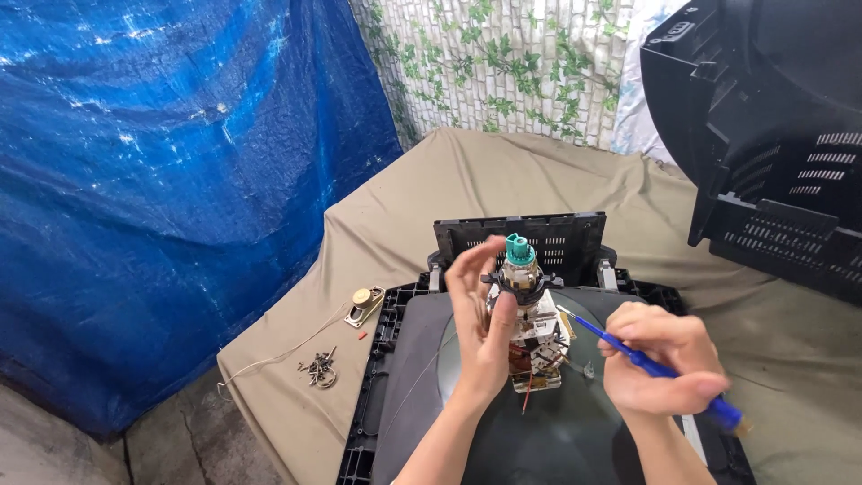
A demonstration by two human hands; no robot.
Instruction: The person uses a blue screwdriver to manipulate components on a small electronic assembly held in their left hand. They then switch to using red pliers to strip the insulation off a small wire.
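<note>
Nearest me, my right hand [660,359] is closing its grip on a blue screwdriver [651,364], tip angling toward the tube neck assembly [530,328]. My left hand [480,314] is lying half open against that assembly, fingers loosely curled, above the dark picture tube [539,440]. Loose screws [317,368] are lying near the cloth-covered surface [395,233] edge, with open room behind.
</note>
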